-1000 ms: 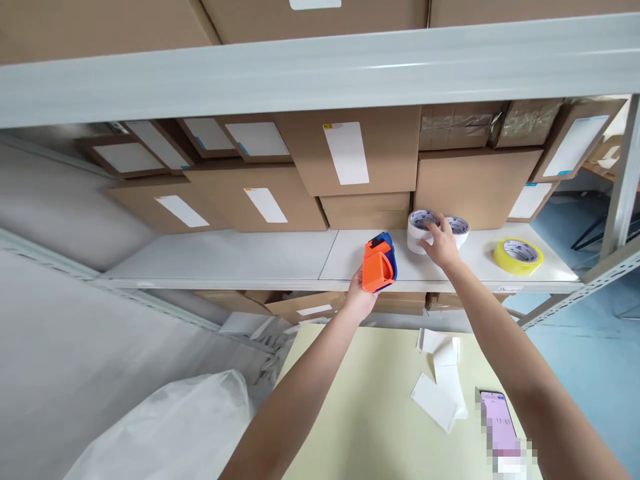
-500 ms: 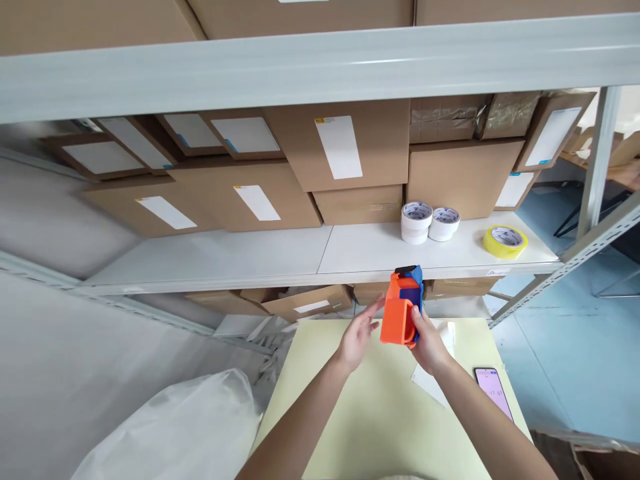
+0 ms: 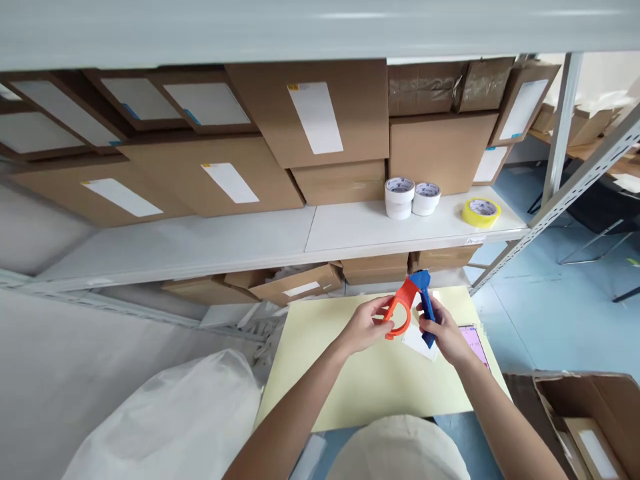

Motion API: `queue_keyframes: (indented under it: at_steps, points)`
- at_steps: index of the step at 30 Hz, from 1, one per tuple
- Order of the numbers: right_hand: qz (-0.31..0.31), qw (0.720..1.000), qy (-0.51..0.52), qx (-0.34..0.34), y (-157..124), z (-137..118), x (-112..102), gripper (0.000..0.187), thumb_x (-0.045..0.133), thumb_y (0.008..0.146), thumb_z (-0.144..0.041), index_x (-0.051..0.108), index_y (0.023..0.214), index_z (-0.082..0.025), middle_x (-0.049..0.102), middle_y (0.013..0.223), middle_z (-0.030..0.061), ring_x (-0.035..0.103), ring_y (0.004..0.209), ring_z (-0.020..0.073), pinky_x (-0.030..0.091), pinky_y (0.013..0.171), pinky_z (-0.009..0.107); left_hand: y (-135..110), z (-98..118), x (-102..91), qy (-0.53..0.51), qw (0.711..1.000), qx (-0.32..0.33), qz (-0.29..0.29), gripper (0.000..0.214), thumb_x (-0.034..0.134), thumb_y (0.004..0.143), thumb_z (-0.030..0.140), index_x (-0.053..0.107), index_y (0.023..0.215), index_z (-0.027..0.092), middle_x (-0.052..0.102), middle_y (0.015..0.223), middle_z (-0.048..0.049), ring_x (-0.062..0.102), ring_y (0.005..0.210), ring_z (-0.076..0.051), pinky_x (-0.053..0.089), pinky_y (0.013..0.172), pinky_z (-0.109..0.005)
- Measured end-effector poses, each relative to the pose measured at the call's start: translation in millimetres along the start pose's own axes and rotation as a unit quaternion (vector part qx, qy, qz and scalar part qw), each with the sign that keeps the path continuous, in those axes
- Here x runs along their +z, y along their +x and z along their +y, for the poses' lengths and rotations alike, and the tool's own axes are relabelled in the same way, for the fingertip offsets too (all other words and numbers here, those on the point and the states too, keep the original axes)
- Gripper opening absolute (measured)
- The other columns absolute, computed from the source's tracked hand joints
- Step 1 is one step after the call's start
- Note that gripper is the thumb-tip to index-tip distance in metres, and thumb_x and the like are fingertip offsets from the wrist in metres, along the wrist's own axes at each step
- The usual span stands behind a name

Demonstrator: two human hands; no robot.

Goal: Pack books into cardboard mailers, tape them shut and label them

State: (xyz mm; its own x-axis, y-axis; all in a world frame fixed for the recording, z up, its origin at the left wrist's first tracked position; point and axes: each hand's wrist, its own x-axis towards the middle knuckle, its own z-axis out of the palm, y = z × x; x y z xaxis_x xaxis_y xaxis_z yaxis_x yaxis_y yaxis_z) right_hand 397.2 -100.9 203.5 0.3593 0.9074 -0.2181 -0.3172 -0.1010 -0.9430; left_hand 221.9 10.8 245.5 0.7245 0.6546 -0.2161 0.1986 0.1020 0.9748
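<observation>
Above the far part of the pale yellow table I hold up an orange and blue tape dispenser (image 3: 409,288) with both hands. My left hand (image 3: 369,325) pinches the left edge of its orange ring, whose middle is open with no tape roll showing in it. Wrapped round the blue handle at the right is my right hand (image 3: 444,330). Under the dispenser, a white sheet of paper (image 3: 419,342) lies on the table (image 3: 345,393). A phone (image 3: 475,343) with a lit pink screen lies right of my right hand, partly hidden by the forearm.
On the shelf (image 3: 235,243) stand white tape rolls (image 3: 399,198) and a yellow tape roll (image 3: 481,211), with cardboard boxes (image 3: 330,120) behind. A white bag (image 3: 175,420) bulges at the left. An open cardboard box (image 3: 590,387) sits at lower right.
The dispenser has turned so its ring faces me sideways. My left hand, apart from it before, now grips the ring. The view has tilted down and shifted right.
</observation>
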Motion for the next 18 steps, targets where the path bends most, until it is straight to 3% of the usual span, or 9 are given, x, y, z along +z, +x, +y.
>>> queue_keyframes:
  at_steps: [4, 8, 12, 15, 18]
  points:
    - [0.026, 0.997, -0.069, 0.031, -6.0, 34.2, -16.2, 0.067, 0.069, 0.065, -0.03, 0.057, 0.131, -0.028, 0.059, 0.102, 0.0037, 0.055, 0.075, 0.0148, 0.049, 0.069, 0.032, -0.2, -47.7, 14.3, -0.025, 0.999, -0.035, -0.016, 0.054, 0.07, 0.068, 0.016, 0.064, 0.121, 0.019, 0.068, 0.121, -0.0101, 0.066, 0.104, -0.025, 0.06, 0.069, -0.028]
    - [0.035, 0.988, -0.129, 0.075, -4.9, 95.4, -25.2, 0.07, 0.067, 0.062, -0.033, 0.057, 0.131, -0.025, 0.059, 0.105, 0.0051, 0.058, 0.079, 0.0169, 0.051, 0.074, 0.037, -0.6, -128.1, 29.3, -0.029, 0.994, -0.098, 0.024, 0.052, 0.067, 0.07, 0.013, 0.063, 0.121, 0.017, 0.065, 0.125, -0.0108, 0.066, 0.105, -0.024, 0.06, 0.07, -0.029]
    - [0.018, 0.973, -0.196, 0.117, -0.8, 156.7, -24.3, 0.062, 0.064, 0.062, -0.028, 0.062, 0.124, -0.023, 0.059, 0.088, 0.0013, 0.057, 0.075, 0.0169, 0.054, 0.071, 0.037, -5.3, -200.1, 36.4, 0.041, 0.984, -0.147, 0.096, 0.044, 0.067, 0.067, 0.008, 0.068, 0.11, 0.015, 0.068, 0.117, -0.0107, 0.066, 0.104, -0.023, 0.057, 0.082, -0.032]
    - [0.011, 0.968, -0.228, 0.103, 2.5, 184.4, -17.3, 0.047, 0.062, 0.063, -0.02, 0.067, 0.11, -0.024, 0.058, 0.081, -0.0019, 0.057, 0.076, 0.0173, 0.053, 0.079, 0.038, -11.5, -231.4, 35.5, 0.061, 0.976, -0.163, 0.127, 0.039, 0.068, 0.067, 0.01, 0.069, 0.106, 0.014, 0.071, 0.107, -0.008, 0.066, 0.102, -0.023, 0.054, 0.088, -0.035]
    - [0.011, 0.969, -0.229, 0.09, 3.6, 197.5, -7.2, 0.033, 0.062, 0.065, -0.017, 0.068, 0.097, -0.024, 0.052, 0.073, -0.0044, 0.057, 0.073, 0.0167, 0.052, 0.08, 0.037, -18.0, -247.5, 31.4, 0.072, 0.972, -0.173, 0.142, 0.034, 0.069, 0.068, 0.012, 0.068, 0.102, 0.014, 0.072, 0.1, -0.0065, 0.066, 0.099, -0.022, 0.053, 0.089, -0.035]
